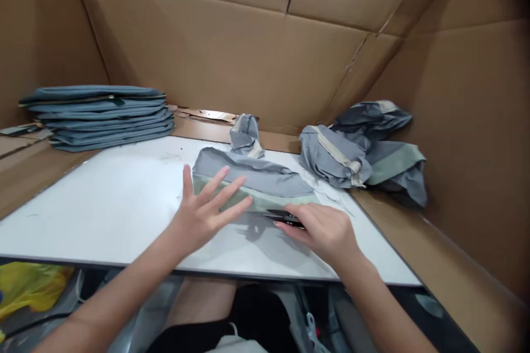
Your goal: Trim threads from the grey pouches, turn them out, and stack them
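A grey fabric piece with a pale green band along its near edge lies on the white tabletop in front of me. My left hand is spread over its left part, fingers apart and holding nothing; whether the fingertips touch the cloth I cannot tell. In my right hand is a pair of black thread snips, blades pointing left at the near edge of the green band. The snips' two blades stand slightly apart. Part of the band is hidden behind my fingers.
Folded blue fabric pieces are stacked at the back left. Crumpled grey cloths lie at the right, and a smaller one sits behind the fabric. Cardboard walls enclose the white table. A yellow bag is below left.
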Demonstrator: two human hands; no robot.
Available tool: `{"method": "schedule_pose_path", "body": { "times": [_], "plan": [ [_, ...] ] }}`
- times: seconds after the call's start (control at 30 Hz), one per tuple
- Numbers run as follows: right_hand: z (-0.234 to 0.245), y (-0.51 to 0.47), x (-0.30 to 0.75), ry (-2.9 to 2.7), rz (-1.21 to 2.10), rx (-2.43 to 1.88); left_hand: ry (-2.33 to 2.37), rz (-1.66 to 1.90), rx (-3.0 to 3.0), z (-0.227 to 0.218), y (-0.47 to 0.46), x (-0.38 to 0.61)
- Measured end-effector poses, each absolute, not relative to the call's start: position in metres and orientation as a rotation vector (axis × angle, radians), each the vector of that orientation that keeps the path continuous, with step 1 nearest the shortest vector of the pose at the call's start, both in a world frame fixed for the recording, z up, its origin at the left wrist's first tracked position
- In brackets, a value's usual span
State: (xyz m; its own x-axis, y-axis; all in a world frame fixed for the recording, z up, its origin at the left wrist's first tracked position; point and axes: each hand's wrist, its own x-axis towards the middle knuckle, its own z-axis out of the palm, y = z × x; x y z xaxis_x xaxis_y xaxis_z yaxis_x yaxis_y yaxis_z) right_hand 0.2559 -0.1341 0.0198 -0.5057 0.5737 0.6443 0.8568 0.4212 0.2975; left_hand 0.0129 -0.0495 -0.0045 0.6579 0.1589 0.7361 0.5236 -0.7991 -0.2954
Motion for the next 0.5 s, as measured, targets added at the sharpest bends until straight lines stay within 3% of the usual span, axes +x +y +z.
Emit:
{"method": "schedule_pose_path", "body": {
  "times": [0.13,0.5],
  "plan": [
    [0.021,-0.132,0.253,-2.249,-1.014,-1.275,-0.249,-1.045,-2.412,0.002,-0.033,0.018],
    [0.021,-0.127,0.254,-2.104,-0.757,-1.329,-0.177,-1.111,-2.315,0.009,-0.036,0.022]
  ]
}}
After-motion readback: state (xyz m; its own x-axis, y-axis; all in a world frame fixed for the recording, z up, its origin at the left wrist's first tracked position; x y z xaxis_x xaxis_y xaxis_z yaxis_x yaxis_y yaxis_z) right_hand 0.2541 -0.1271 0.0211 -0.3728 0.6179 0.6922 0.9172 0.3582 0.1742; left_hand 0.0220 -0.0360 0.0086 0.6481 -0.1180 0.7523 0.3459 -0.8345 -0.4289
